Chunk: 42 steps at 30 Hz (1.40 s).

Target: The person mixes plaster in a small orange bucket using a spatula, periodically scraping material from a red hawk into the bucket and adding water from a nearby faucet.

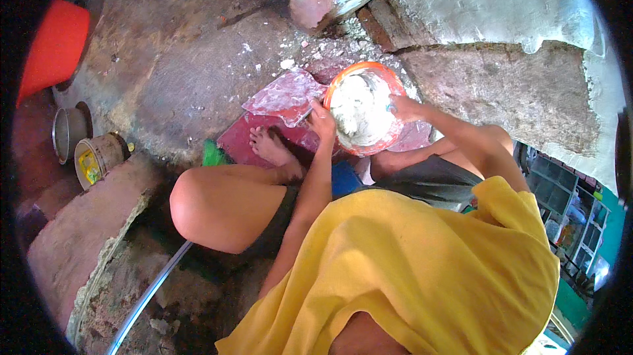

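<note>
An orange-rimmed bucket [373, 66] stands between my feet, its inside coated with a thick white paste [359, 107]. My right hand [405, 109] reaches over the bucket's right rim, fingers closed at the paste; whatever they hold is too small to make out. At the opposite side, my left hand [321, 121] is closed between the bucket's wall and the edge of a flat, paste-smeared board [287, 96]. Whether it grips the bucket or the board I cannot tell. Beneath the board lies a red sheet [241, 138], with my bare left foot [269, 147] on it.
White crumbs [287, 64] litter the rough floor beyond the bucket. To the left are a red tub [56, 48], a metal pot [69, 134] and a small pail [99, 159] with yellow contents. A pale hose or pipe [148, 295] runs lower left; a rack [570, 213] stands right.
</note>
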{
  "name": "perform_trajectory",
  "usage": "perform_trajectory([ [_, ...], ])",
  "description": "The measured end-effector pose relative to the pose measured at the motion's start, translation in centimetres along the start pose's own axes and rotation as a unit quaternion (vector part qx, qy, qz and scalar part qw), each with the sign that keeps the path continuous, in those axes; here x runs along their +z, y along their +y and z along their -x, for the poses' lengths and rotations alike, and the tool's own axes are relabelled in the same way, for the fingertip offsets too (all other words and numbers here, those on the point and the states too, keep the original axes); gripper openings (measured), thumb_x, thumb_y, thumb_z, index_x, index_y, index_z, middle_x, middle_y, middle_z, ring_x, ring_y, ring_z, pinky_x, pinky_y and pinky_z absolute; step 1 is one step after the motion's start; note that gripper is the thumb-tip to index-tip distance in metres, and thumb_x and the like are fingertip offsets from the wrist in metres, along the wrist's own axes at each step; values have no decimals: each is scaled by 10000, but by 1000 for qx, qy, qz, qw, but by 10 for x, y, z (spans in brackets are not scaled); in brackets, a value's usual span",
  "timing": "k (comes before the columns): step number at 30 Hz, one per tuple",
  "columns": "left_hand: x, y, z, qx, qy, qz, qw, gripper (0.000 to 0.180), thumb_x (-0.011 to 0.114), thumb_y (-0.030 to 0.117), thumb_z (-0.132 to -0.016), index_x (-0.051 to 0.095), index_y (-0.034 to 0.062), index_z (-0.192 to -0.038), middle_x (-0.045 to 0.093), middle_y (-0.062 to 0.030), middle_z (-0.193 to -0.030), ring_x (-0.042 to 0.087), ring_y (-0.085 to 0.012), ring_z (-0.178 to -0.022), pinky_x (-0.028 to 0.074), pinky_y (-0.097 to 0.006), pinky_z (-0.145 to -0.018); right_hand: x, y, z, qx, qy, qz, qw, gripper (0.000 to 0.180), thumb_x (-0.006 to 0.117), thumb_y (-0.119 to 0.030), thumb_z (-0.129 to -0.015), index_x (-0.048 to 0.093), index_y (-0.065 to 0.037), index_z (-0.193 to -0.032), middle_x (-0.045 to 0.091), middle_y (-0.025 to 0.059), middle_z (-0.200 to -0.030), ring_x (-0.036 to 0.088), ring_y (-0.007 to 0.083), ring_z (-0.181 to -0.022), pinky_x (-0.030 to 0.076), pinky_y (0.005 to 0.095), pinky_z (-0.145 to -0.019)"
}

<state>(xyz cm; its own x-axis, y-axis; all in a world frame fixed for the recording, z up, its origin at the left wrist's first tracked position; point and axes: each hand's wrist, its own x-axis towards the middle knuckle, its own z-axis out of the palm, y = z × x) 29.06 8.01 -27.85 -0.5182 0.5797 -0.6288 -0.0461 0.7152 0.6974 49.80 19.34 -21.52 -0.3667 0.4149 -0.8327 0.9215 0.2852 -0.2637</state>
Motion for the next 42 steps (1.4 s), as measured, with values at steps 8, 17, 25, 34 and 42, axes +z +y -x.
perform_trajectory([
  [8,7,-17,-7,9,4,-25,1000,545,148,408,-863,363,25,-1187,423,-213,-1158,338,-344,-1124,107,-442,-984,44,-37,50,44,-23,-351,935,256,472,-202,-811,427,-16,-981,502,80,-651,486,165,-460,395,288,-375],
  [17,7,-26,-7,56,30,-105,992,462,163,353,-872,321,80,-1210,445,-171,-1147,361,-322,-1113,92,-462,-988,87,-100,48,145,11,-838,526,186,511,-142,-779,485,-5,-902,496,65,-675,419,111,-459,353,208,-407],
  [25,-3,-7,2,15,-11,-48,999,524,122,385,-864,304,49,-1222,440,-168,-1157,344,-310,-1129,63,-449,-999,120,-86,48,114,66,-910,392,142,538,-144,-762,486,-41,-846,463,45,-646,386,93,-444,266,176,-344],
  [34,-4,-3,1,37,-11,-101,994,411,211,271,-866,317,35,-1186,452,-195,-1136,390,-351,-1085,158,-489,-954,100,-94,53,129,106,-902,397,155,524,-154,-775,482,-37,-868,455,30,-632,368,80,-436,275,177,-354],
  [42,-4,1,2,-22,6,20,1000,552,140,400,-862,398,7,-1152,420,-189,-1184,308,-335,-1152,90,-464,-984,120,-79,53,-7,64,-887,458,191,494,-189,-798,464,-77,-951,435,20,-765,422,99,-607,342,198,-487],
])
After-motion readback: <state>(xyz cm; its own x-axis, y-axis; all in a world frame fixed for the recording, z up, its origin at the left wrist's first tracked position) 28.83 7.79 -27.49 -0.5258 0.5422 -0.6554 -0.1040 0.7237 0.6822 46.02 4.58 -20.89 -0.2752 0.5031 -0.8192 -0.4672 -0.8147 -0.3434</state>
